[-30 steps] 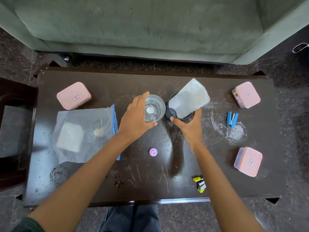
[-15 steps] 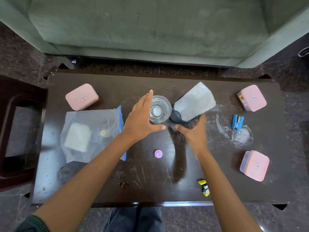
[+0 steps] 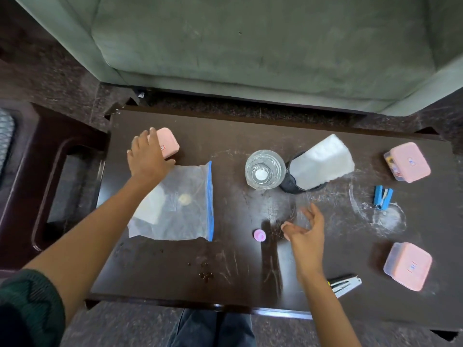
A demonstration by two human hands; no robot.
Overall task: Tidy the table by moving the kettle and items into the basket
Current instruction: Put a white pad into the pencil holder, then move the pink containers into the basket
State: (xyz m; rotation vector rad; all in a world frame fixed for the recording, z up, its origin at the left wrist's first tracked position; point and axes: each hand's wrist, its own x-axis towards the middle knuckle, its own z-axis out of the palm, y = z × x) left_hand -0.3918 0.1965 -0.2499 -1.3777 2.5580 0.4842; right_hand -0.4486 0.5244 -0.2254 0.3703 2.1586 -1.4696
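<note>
1. Head view: we are looking down on a dark wooden surface [image 3: 238, 136] standing in front of a grey-green sofa [image 3: 250, 46].
2. We are resting our left hand [image 3: 147, 156] on the pink lidded box [image 3: 167, 144] at the far left corner; fingers are draping over its near side and thumb is spreading toward the bag. Whether the grip is closing on the box, we cannot tell.
3. We are holding our right hand [image 3: 307, 230] just above the surface near the middle, fingers spread apart and holding nothing.
4. A clear zip bag [image 3: 180, 204] with a blue seal strip is lying flat just beside the left hand, a white pad showing inside it.
5. A glass tumbler [image 3: 265, 169] is standing upright at centre, touching or nearly touching a black mesh cup [image 3: 290, 184] on its right. A white folded packet [image 3: 323, 161] is leaning out of that cup, tilting to the right.
6. A small pink cap [image 3: 259, 234] is sitting just left of the right hand.
7. Two more pink boxes are sitting on the right side: one far [image 3: 408, 161], one near [image 3: 408, 265], well apart.
8. A blue stapler [image 3: 382, 197] is lying between those two boxes.
9. A yellow-and-grey cutter [image 3: 347, 285] is lying at the near edge, beside our right forearm.
10. Small dark crumbs [image 3: 206, 275] are scattering near the front edge.
11. No kettle or basket is showing in this view.
</note>
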